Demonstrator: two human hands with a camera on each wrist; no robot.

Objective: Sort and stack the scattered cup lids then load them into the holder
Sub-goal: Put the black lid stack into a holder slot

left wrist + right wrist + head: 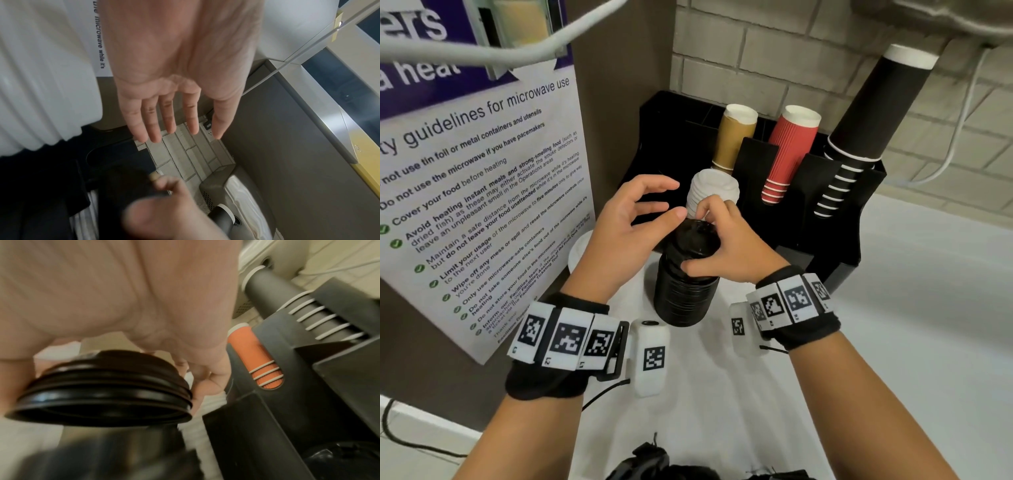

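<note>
A: Our right hand [726, 246] grips a few glossy black plastic cup lids [107, 386] just above the tall stack of black lids [685, 291] standing on the white counter [893, 308], in front of the black cup-and-lid holder [825, 205]

B: Our left hand [626, 226] hovers unclenched, holding nothing. We judge the lids light, thin and slippery, so we'd pinch the rims

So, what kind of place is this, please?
Probably a shared office or staff kitchenette, at a drinks station. A wall poster gives guidelines for microwave use, a black holder keeps stacks of paper cups, and a stack of black cup lids stands on the white counter.
</note>
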